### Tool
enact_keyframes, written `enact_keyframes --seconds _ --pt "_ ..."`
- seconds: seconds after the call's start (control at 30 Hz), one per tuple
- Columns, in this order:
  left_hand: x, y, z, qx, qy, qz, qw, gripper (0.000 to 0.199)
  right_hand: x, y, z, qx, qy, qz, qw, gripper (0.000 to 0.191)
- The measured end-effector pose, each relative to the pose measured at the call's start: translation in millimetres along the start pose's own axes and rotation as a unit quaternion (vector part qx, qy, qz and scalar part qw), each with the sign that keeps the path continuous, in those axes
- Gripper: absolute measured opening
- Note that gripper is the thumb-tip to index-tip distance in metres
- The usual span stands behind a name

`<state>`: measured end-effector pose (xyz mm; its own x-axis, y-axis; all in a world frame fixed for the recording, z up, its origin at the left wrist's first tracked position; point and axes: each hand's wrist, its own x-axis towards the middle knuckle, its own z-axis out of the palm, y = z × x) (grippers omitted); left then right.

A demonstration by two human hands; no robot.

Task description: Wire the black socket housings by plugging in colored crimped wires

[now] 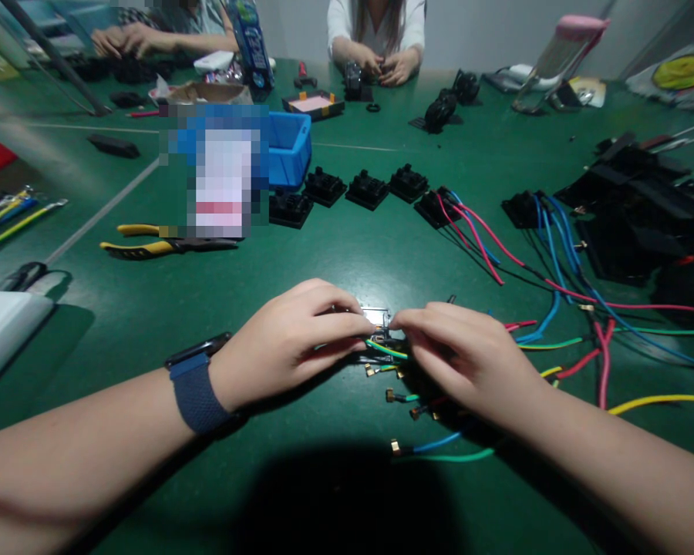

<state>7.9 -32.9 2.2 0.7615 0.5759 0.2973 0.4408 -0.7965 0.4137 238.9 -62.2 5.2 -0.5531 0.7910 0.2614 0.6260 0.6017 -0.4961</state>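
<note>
My left hand (306, 331), with a dark blue watch band at the wrist, has its fingertips on the left side of a small black part (380, 337) with a shiny top. From the right, my right hand (463, 351) meets the same part with curled fingers, thumb and index near its edge. A yellow-green wire (386, 349) runs from the part beneath my right hand. Just below lie several wire ends with brass terminals, one on a blue wire (436, 445). My palms and the undersides of my fingers are hidden.
Yellow-handled pliers (167, 245) lie left, near a blue bin (289, 150). Black sockets (367, 189) form a row ahead. Red and blue wires (555, 231) and stacked black parts (641, 208) lie right. Two people's hands (390, 68) work across the green table (150, 308).
</note>
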Motion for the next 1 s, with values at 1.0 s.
enact_keyframes --seconds 1.0 --pt "0.4 0.1 -1.5 0.005 -0.005 -0.001 1.0 0.023 -0.1 3.8 0.7 -0.001 -0.016 0.001 1.0 0.024"
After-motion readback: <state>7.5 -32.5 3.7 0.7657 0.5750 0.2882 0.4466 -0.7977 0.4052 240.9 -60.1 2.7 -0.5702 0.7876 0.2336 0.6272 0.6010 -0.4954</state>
